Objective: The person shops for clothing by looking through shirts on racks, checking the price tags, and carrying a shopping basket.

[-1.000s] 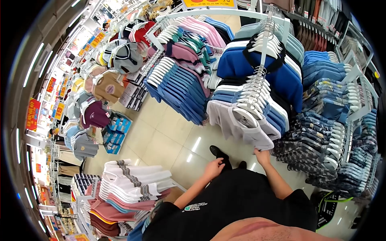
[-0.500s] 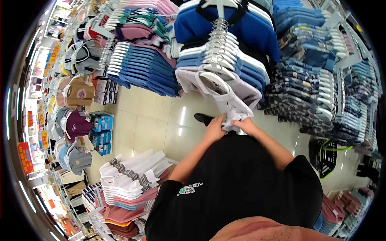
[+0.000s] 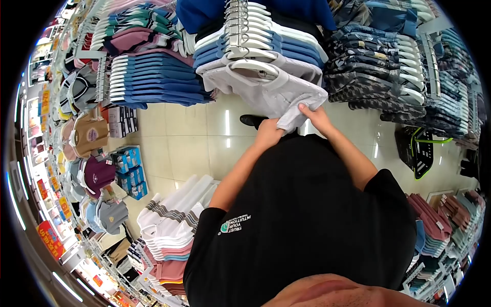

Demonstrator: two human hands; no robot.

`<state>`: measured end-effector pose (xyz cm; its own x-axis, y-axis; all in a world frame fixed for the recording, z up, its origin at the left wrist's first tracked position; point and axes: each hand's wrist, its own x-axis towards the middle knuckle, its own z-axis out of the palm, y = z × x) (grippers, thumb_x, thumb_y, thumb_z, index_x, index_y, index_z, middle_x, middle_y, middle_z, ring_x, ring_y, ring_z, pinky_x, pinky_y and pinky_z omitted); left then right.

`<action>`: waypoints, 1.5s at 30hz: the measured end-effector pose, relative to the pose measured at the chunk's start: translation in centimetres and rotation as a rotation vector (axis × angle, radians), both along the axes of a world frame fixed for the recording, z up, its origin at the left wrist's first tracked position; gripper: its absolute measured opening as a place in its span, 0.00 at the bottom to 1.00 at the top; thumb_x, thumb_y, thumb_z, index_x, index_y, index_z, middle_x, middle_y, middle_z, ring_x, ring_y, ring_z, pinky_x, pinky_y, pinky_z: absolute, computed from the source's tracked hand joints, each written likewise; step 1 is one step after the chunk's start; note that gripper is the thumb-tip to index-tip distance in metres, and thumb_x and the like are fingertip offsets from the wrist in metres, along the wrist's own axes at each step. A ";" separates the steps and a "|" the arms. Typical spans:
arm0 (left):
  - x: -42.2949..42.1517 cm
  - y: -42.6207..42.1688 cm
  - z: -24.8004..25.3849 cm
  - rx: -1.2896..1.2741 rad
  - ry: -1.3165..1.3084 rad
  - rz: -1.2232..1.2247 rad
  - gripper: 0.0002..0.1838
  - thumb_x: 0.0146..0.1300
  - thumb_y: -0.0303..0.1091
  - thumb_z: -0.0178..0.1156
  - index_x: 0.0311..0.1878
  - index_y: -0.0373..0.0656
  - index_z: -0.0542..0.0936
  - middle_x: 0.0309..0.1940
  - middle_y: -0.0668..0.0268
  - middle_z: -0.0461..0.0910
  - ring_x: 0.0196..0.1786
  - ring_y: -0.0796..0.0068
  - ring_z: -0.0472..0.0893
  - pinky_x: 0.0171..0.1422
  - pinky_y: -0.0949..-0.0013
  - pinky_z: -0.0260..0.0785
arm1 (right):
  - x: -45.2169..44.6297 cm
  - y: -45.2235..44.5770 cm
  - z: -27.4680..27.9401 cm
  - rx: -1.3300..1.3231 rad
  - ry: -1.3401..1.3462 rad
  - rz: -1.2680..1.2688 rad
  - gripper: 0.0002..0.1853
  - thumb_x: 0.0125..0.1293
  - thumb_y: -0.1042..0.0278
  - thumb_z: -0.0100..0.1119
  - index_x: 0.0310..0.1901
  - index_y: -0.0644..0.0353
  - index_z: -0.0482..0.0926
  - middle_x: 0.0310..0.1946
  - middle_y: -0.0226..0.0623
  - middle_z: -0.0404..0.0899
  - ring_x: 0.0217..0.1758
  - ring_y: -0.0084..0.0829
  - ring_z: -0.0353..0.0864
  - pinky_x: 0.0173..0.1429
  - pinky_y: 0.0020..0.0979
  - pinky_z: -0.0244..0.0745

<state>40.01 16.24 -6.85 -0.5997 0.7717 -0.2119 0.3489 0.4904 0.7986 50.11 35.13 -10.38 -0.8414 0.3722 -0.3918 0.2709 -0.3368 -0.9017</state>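
Observation:
A light grey T-shirt [image 3: 266, 92] hangs on a white hanger [image 3: 255, 66] at the front end of a rack of shirts. My left hand [image 3: 269, 133] is closed on the lower edge of this T-shirt, at its left side. Just to the right, my right hand [image 3: 316, 118] pinches the same bunched fabric, thumb on top. The cloth is pulled out toward my body, with its lower part folded between both hands. Behind it on the rail [image 3: 236, 20] hang blue, white and black shirts on white hangers.
Blue shirts [image 3: 153, 79] hang to the left, dark patterned ones [image 3: 373, 66] to the right. White striped shirts [image 3: 174, 210] hang at lower left. A black basket with green handles [image 3: 415, 151] stands on the floor at right. Blue boxes [image 3: 129, 171] are stacked at left.
My view has shifted, so the racks sit higher and further left. The grey T-shirt's front is spread wider, and my hands are slightly further apart, still holding its lower edge.

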 end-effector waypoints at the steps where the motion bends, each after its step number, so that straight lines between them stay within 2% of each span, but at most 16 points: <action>1: -0.2 0.1 0.6 0.001 -0.013 -0.031 0.12 0.53 0.34 0.59 0.37 0.37 0.83 0.31 0.46 0.80 0.37 0.42 0.79 0.42 0.51 0.71 | 0.4 0.2 -1.0 0.118 -0.012 0.049 0.29 0.63 0.55 0.65 0.58 0.69 0.73 0.51 0.41 0.80 0.56 0.33 0.78 0.61 0.34 0.71; 8: -0.2 0.5 3.9 0.043 -0.135 -0.087 0.12 0.56 0.32 0.60 0.39 0.33 0.81 0.31 0.45 0.80 0.36 0.46 0.81 0.41 0.60 0.72 | 2.9 -0.8 -6.7 0.642 -0.251 0.493 0.36 0.49 0.55 0.76 0.56 0.69 0.74 0.49 0.48 0.81 0.54 0.42 0.81 0.56 0.38 0.76; 10: 0.1 0.6 4.6 0.110 -0.191 -0.096 0.12 0.57 0.32 0.62 0.41 0.33 0.81 0.31 0.47 0.81 0.36 0.52 0.82 0.42 0.63 0.72 | 2.5 -1.3 -8.5 0.927 0.067 0.467 0.35 0.52 0.56 0.73 0.59 0.65 0.73 0.52 0.47 0.79 0.57 0.43 0.79 0.58 0.40 0.74; 13: 0.7 0.3 3.0 0.052 -0.363 -0.142 0.14 0.62 0.35 0.64 0.45 0.34 0.82 0.35 0.56 0.85 0.37 0.70 0.83 0.45 0.68 0.73 | -0.5 -1.9 -9.9 0.958 0.021 0.455 0.34 0.53 0.56 0.72 0.59 0.65 0.73 0.53 0.47 0.79 0.58 0.43 0.78 0.59 0.39 0.73; 16: 0.9 -0.4 1.2 0.093 -0.391 -0.066 0.14 0.63 0.36 0.64 0.45 0.34 0.82 0.36 0.57 0.85 0.38 0.73 0.83 0.45 0.69 0.74 | -3.5 -2.1 -10.9 0.917 -0.148 0.458 0.34 0.54 0.56 0.72 0.59 0.64 0.73 0.53 0.47 0.78 0.59 0.43 0.77 0.60 0.39 0.73; 20: 0.7 -2.6 -1.1 0.064 -0.317 0.087 0.13 0.64 0.34 0.63 0.44 0.34 0.82 0.35 0.58 0.85 0.37 0.72 0.83 0.44 0.68 0.74 | -5.6 -1.7 -11.9 0.887 -0.297 0.487 0.32 0.54 0.56 0.70 0.59 0.63 0.73 0.55 0.47 0.78 0.60 0.43 0.76 0.61 0.39 0.72; 25: 2.5 -12.2 -11.7 -0.361 -0.144 0.279 0.16 0.64 0.45 0.57 0.35 0.39 0.83 0.35 0.54 0.84 0.41 0.53 0.83 0.47 0.55 0.74 | -3.9 0.1 -13.2 0.821 -0.343 0.487 0.31 0.56 0.55 0.69 0.59 0.62 0.74 0.56 0.47 0.77 0.61 0.43 0.75 0.62 0.39 0.71; 27: 4.9 -18.9 -17.1 -0.575 -0.155 0.242 0.21 0.65 0.48 0.51 0.35 0.40 0.83 0.39 0.51 0.83 0.45 0.48 0.80 0.51 0.50 0.73 | -1.2 2.1 -17.8 0.913 0.267 0.194 0.20 0.60 0.51 0.61 0.46 0.59 0.83 0.43 0.43 0.84 0.44 0.42 0.83 0.50 0.36 0.75; 29: 7.3 -24.5 -18.2 -0.753 -0.197 0.113 0.22 0.65 0.48 0.50 0.35 0.37 0.83 0.40 0.49 0.82 0.46 0.45 0.79 0.53 0.50 0.72 | 5.5 3.0 -24.8 1.045 -0.103 0.154 0.17 0.63 0.54 0.57 0.39 0.59 0.84 0.32 0.37 0.85 0.37 0.38 0.83 0.44 0.35 0.75; 30: 8.6 -27.6 -20.5 -0.806 -0.190 0.066 0.22 0.65 0.48 0.50 0.36 0.37 0.83 0.40 0.49 0.82 0.46 0.43 0.79 0.54 0.50 0.72 | 7.2 4.9 -27.9 0.648 -0.620 0.368 0.16 0.64 0.54 0.54 0.32 0.58 0.84 0.27 0.36 0.83 0.35 0.37 0.83 0.43 0.36 0.75; 32: 10.3 -30.6 -20.8 -0.882 -0.186 0.047 0.22 0.63 0.48 0.52 0.37 0.37 0.84 0.41 0.48 0.82 0.48 0.44 0.79 0.55 0.51 0.72 | 10.1 6.6 -26.8 0.916 -0.404 0.777 0.22 0.65 0.51 0.48 0.26 0.61 0.80 0.31 0.44 0.83 0.37 0.41 0.82 0.44 0.44 0.74; 34: 12.2 -32.4 -22.4 -0.875 -0.211 0.129 0.21 0.62 0.48 0.52 0.38 0.37 0.84 0.42 0.49 0.82 0.49 0.45 0.79 0.55 0.52 0.72 | 13.3 6.8 -27.1 0.889 -0.536 0.758 0.20 0.63 0.53 0.47 0.31 0.58 0.85 0.36 0.50 0.83 0.43 0.51 0.81 0.50 0.45 0.75; 39: 13.5 -26.1 -17.0 -0.818 -0.455 0.364 0.22 0.57 0.46 0.55 0.44 0.37 0.84 0.46 0.47 0.82 0.53 0.47 0.79 0.56 0.53 0.72 | 11.9 2.9 -16.4 0.779 -0.850 1.036 0.20 0.68 0.55 0.51 0.51 0.60 0.82 0.49 0.43 0.83 0.52 0.40 0.81 0.58 0.36 0.75; 41: 13.5 -24.7 -17.1 -0.791 -0.473 0.420 0.22 0.58 0.46 0.55 0.46 0.38 0.83 0.47 0.48 0.82 0.53 0.47 0.79 0.57 0.53 0.72 | 12.1 2.5 -16.8 0.593 -0.743 0.709 0.16 0.63 0.58 0.58 0.46 0.60 0.84 0.45 0.44 0.85 0.53 0.40 0.82 0.55 0.35 0.76; 43: 13.1 -23.4 -17.3 -0.762 -0.496 0.501 0.22 0.59 0.46 0.55 0.48 0.39 0.82 0.48 0.48 0.81 0.55 0.47 0.79 0.57 0.52 0.71 | 14.0 3.7 -28.0 0.387 -0.715 0.553 0.17 0.63 0.59 0.60 0.48 0.61 0.83 0.44 0.46 0.85 0.51 0.40 0.83 0.55 0.35 0.77; 45: 12.5 -22.4 -17.7 -0.733 -0.525 0.579 0.22 0.61 0.45 0.55 0.51 0.39 0.82 0.49 0.48 0.81 0.56 0.48 0.78 0.57 0.51 0.70 | 10.6 3.5 -24.0 0.529 -0.628 0.642 0.18 0.63 0.58 0.60 0.49 0.62 0.83 0.42 0.44 0.86 0.48 0.40 0.84 0.54 0.35 0.77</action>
